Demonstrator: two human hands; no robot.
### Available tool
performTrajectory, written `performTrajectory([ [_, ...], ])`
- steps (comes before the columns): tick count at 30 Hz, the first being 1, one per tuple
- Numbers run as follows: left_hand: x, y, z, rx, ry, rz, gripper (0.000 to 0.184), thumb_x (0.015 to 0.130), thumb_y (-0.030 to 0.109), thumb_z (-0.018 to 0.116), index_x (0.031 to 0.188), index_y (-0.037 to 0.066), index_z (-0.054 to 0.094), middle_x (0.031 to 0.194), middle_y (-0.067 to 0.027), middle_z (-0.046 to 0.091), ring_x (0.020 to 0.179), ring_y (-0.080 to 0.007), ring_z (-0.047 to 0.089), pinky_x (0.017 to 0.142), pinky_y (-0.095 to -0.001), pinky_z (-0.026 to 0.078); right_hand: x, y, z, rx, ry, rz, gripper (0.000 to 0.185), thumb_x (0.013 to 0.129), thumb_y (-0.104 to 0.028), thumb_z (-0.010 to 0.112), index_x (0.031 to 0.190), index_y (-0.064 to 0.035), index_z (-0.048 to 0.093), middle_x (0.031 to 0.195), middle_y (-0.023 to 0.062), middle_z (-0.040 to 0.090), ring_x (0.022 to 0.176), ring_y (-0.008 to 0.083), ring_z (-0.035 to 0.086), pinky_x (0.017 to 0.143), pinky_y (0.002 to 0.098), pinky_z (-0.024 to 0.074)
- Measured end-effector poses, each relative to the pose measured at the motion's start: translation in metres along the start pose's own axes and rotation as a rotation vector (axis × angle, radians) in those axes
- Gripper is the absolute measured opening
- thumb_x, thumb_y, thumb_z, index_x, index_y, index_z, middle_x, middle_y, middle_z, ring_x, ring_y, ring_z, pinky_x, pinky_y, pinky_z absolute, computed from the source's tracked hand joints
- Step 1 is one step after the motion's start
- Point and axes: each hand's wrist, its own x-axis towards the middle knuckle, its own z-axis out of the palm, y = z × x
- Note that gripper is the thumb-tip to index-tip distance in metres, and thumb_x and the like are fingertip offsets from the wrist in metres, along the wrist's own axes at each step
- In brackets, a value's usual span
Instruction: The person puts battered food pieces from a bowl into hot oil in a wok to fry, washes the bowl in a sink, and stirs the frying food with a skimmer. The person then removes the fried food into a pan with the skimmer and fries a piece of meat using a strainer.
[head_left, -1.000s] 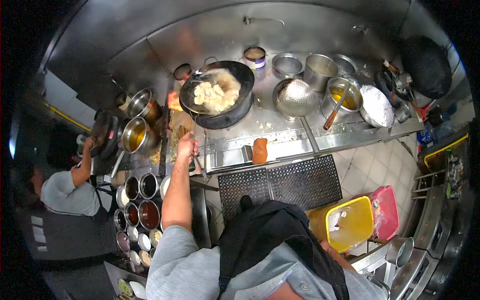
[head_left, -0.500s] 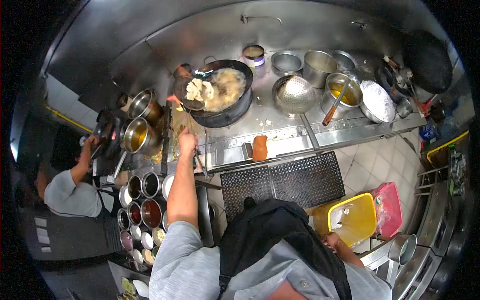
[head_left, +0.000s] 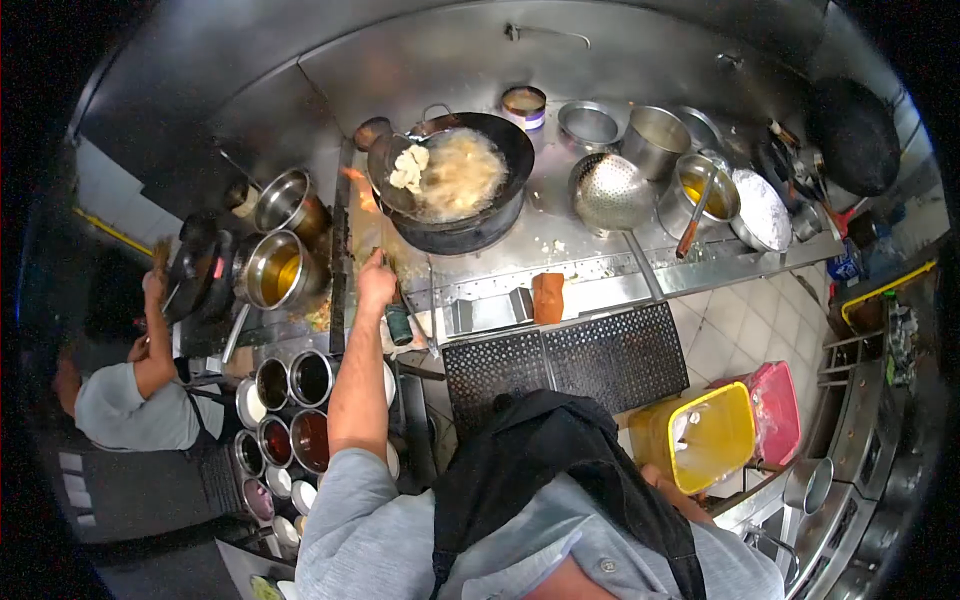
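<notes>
My left hand [head_left: 376, 284] is closed around the handle of a round skimmer [head_left: 383, 172]. The skimmer's bowl rests at the left side of a black wok [head_left: 521, 158], with a clump of pale fried pieces [head_left: 409, 168] in it. Foamy, bubbling oil [head_left: 467, 175] fills the wok, and flame glows at its left. A bottle-like dark green object [head_left: 399, 325] lies just right of my left hand. My right hand [head_left: 655, 477] is low beside the apron, near a yellow bin [head_left: 652, 420]; its fingers are hidden.
Right of the wok are a perforated ladle [head_left: 612, 195], a can [head_left: 524, 107] and metal pots [head_left: 655, 140]. Sauce containers [head_left: 311, 378] stand at left. A co-worker [head_left: 140, 400] works at the far left. Black perforated mats [head_left: 615, 360] and a pink bin [head_left: 775, 415] are nearer me.
The clump in the skimmer has become smaller, and more of its dark bowl shows. The whole view has shifted slightly. My right hand is less visible, and the co-worker's hand has risen.
</notes>
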Motion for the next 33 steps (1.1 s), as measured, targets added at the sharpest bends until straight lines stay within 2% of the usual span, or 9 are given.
performTrajectory([
  [2, 0.010, -0.002, 0.000, 0.424, 0.183, 0.345, 0.045, 0.079, 0.000, 0.046, 0.123, 0.000, 0.054, 0.091, -0.0217, 0.066, 0.078, -0.0340, 0.064, 0.069, -0.0383, 0.051, 0.003, -0.011, 0.006, -0.021, 0.078, 0.143, 0.035, 0.080, -0.042, 0.052, 0.084, -0.0090, 0.064, 0.082, 0.0110, 0.064, 0.074, 0.0291, 0.062, 0.065, 0.0435, 0.0502],
  [3, 0.010, -0.005, 0.001, 0.371, 0.169, 0.311, 0.043, 0.080, 0.003, 0.048, 0.123, 0.000, 0.055, 0.104, -0.0257, 0.063, 0.097, -0.0375, 0.060, 0.085, -0.0365, 0.046, 0.006, -0.014, 0.008, -0.031, 0.092, 0.179, 0.035, 0.079, -0.041, 0.053, 0.085, -0.0089, 0.064, 0.083, 0.0111, 0.064, 0.075, 0.0292, 0.062, 0.065, 0.0436, 0.0502],
  [13, -0.048, 0.047, -0.019, 0.244, 0.142, 0.248, 0.048, 0.079, 0.001, 0.047, 0.126, 0.002, 0.053, 0.104, -0.0275, 0.062, 0.094, -0.0338, 0.063, 0.082, -0.0341, 0.047, 0.005, 0.013, 0.015, -0.151, -0.036, 0.224, 0.041, 0.068, -0.039, 0.060, 0.095, -0.0086, 0.064, 0.094, 0.0124, 0.065, 0.084, 0.0311, 0.062, 0.068, 0.0443, 0.0505],
  [18, -0.002, -0.005, -0.039, 0.074, 0.026, 0.294, 0.048, 0.081, 0.003, 0.047, 0.128, 0.002, 0.050, 0.111, -0.0229, 0.062, 0.097, -0.0369, 0.062, 0.083, -0.0395, 0.048, -0.008, 0.060, 0.030, -0.308, -0.215, 0.221, 0.047, 0.063, -0.038, 0.064, 0.100, -0.0084, 0.064, 0.100, 0.0131, 0.065, 0.088, 0.0320, 0.062, 0.069, 0.0447, 0.0506],
  [20, -0.010, 0.041, -0.049, 0.446, 0.213, 0.401, 0.048, 0.078, 0.002, 0.051, 0.125, 0.004, 0.054, 0.098, -0.0288, 0.061, 0.092, -0.0410, 0.062, 0.079, -0.0412, 0.049, -0.015, 0.107, 0.055, -0.573, -0.401, 0.243, 0.050, 0.060, -0.037, 0.065, 0.101, -0.0084, 0.064, 0.102, 0.0133, 0.065, 0.090, 0.0323, 0.062, 0.070, 0.0449, 0.0506],
  [26, 0.054, 0.039, -0.060, 0.649, 0.241, 0.346, 0.044, 0.078, 0.010, 0.054, 0.123, 0.010, 0.057, 0.098, -0.0268, 0.062, 0.090, -0.0420, 0.061, 0.078, -0.0453, 0.048, -0.023, 0.035, 0.018, 0.290, 0.064, -0.011, 0.038, 0.072, -0.024, 0.059, 0.106, -0.0073, 0.062, 0.098, 0.0088, 0.066, 0.082, 0.0223, 0.063, 0.061, 0.0381, 0.0504],
  [30, 0.056, 0.035, -0.070, 0.492, -0.025, 0.322, 0.045, 0.079, 0.011, 0.054, 0.124, 0.008, 0.055, 0.094, -0.0252, 0.063, 0.086, -0.0384, 0.064, 0.076, -0.0408, 0.049, -0.020, 0.026, 0.017, 0.482, 0.012, -0.143, 0.036, 0.076, -0.023, 0.057, 0.108, -0.0072, 0.061, 0.091, 0.0074, 0.066, 0.076, 0.0163, 0.062, 0.056, 0.0364, 0.0483],
  [31, 0.082, 0.005, -0.074, 0.418, -0.190, 0.220, 0.049, 0.082, 0.010, 0.051, 0.131, 0.007, 0.048, 0.077, -0.0174, 0.065, 0.063, -0.0292, 0.063, 0.058, -0.0376, 0.051, -0.020, 0.024, 0.016, 0.423, 0.015, -0.115, 0.036, 0.076, -0.024, 0.056, 0.108, -0.0071, 0.061, 0.092, 0.0077, 0.066, 0.077, 0.0167, 0.061, 0.057, 0.0368, 0.0482],
  [33, 0.065, 0.009, -0.066, 0.164, -0.234, 0.021, 0.052, 0.083, 0.008, 0.049, 0.134, 0.008, 0.044, 0.070, -0.0120, 0.061, 0.054, -0.0228, 0.057, 0.049, -0.0344, 0.046, -0.024, 0.028, 0.019, 0.323, -0.006, -0.098, 0.035, 0.078, -0.025, 0.056, 0.107, -0.0068, 0.061, 0.093, 0.0084, 0.065, 0.079, 0.0175, 0.061, 0.059, 0.0375, 0.0478],
])
